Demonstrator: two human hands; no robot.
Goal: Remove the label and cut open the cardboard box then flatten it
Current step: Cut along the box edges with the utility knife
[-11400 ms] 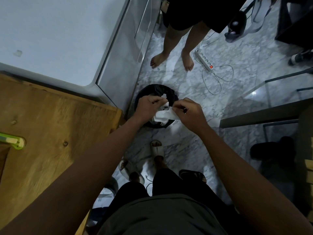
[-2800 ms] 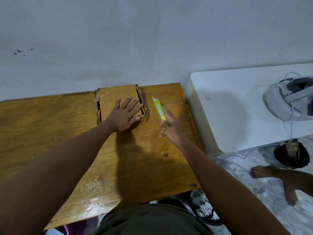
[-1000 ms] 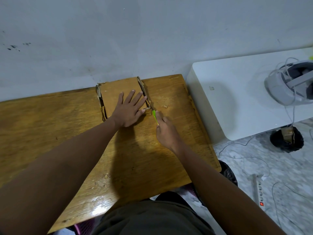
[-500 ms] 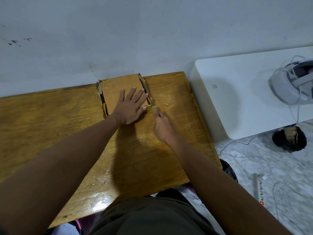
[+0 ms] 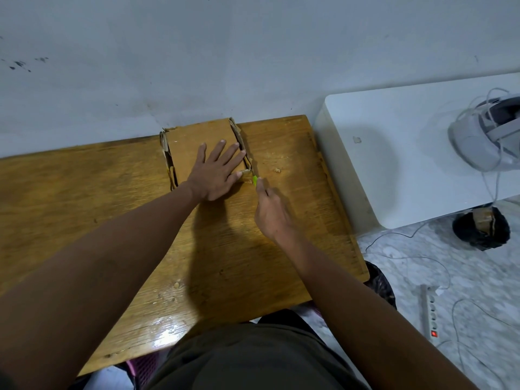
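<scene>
A brown cardboard box (image 5: 194,142) lies on the wooden table (image 5: 84,198) against the wall. My left hand (image 5: 218,171) presses flat on its top with the fingers spread. My right hand (image 5: 271,212) grips a green utility knife (image 5: 255,180), most of it hidden in the fist. The knife's tip sits at the box's near right corner. The box's side flaps show as folded edges on its left and right.
A white cabinet (image 5: 394,153) stands to the right of the table with a white headset (image 5: 489,136) and cables on it. A black bin (image 5: 380,282) sits below the table's right corner. A power strip (image 5: 430,311) and a black bag (image 5: 481,228) lie on the marble floor.
Over the last second my right hand has drawn the knife slightly back toward me along the box's right edge to its near corner. My left hand stays pressed on the box.
</scene>
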